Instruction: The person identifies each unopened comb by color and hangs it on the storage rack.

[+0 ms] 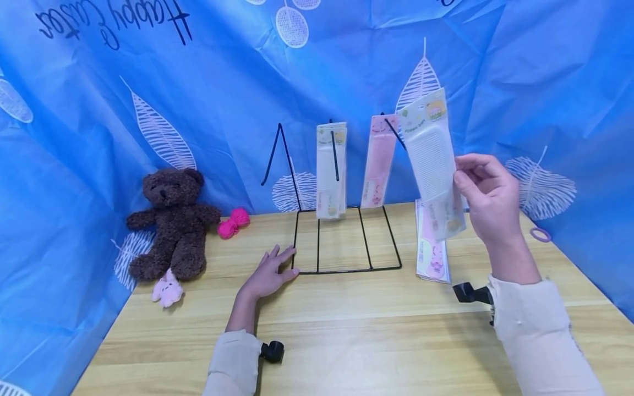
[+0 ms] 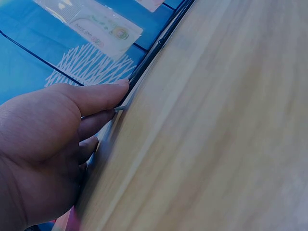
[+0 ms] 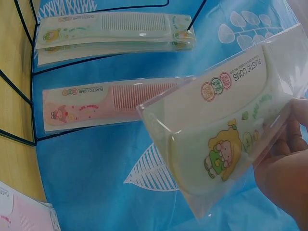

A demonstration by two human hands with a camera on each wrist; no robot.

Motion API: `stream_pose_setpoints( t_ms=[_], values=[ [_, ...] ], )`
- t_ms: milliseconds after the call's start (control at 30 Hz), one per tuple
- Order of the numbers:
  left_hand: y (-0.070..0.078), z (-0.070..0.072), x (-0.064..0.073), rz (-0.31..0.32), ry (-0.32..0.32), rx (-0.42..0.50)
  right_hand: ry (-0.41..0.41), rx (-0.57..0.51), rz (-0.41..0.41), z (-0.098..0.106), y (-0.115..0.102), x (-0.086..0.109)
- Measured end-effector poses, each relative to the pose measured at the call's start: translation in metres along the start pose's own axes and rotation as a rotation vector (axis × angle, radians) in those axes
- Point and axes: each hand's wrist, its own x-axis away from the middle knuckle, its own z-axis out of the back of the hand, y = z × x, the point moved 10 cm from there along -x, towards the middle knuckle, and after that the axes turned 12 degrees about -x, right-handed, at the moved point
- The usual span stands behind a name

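My right hand (image 1: 487, 195) pinches a packaged light-green comb (image 1: 431, 157) by the edge of its clear wrapper, raised at the right of a black wire display rack (image 1: 346, 270). In the right wrist view a cartoon girl shows on the comb's handle. Two packs of green combs (image 1: 331, 170) hang on the rack's middle hook, and a packaged pink comb (image 1: 380, 159) hangs on the right one. The left hook (image 1: 280, 148) carries nothing. My left hand (image 1: 267, 275) rests at the rack's front left corner, fingers extended and thumb touching the wire (image 2: 139, 67).
A stack of packaged combs (image 1: 432, 258) lies on the wooden table (image 1: 346, 330) right of the rack. A brown teddy bear (image 1: 173, 225), a small pink plush (image 1: 167, 289) and pink balls (image 1: 233, 223) are at left. A purple ring (image 1: 540, 235) lies far right, by the blue cloth backdrop (image 1: 238, 82).
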Motion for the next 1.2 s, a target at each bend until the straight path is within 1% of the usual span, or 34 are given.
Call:
stream_pose_setpoints(
  t_ms=[200,333,500,667,867,967,1067,1200],
  values=[
    [0.003,0.0,0.001,-0.01,-0.008,0.009,-0.039,0.092,-0.025,-0.006,0.004,0.004],
    [0.003,0.001,0.002,-0.012,-0.004,0.003,-0.095,0.098,-0.027,-0.013,0.005,0.005],
    [0.002,0.001,0.002,-0.014,-0.002,-0.01,-0.164,0.144,-0.046,-0.022,0.009,0.007],
    [0.002,0.0,0.001,-0.023,0.0,-0.009,-0.214,0.244,-0.081,-0.031,0.014,0.009],
    [0.002,-0.001,0.002,-0.02,-0.004,-0.012,-0.276,0.424,-0.116,-0.039,0.023,0.013],
    [0.002,-0.001,0.001,-0.022,-0.001,-0.012,-0.31,0.488,-0.124,-0.043,0.026,0.014],
    [0.002,0.0,0.002,-0.018,-0.001,-0.014,-0.34,0.513,-0.123,-0.047,0.029,0.016],
    [0.003,0.001,0.001,-0.016,0.003,-0.018,-0.376,0.514,-0.132,-0.051,0.033,0.017]
  ],
)
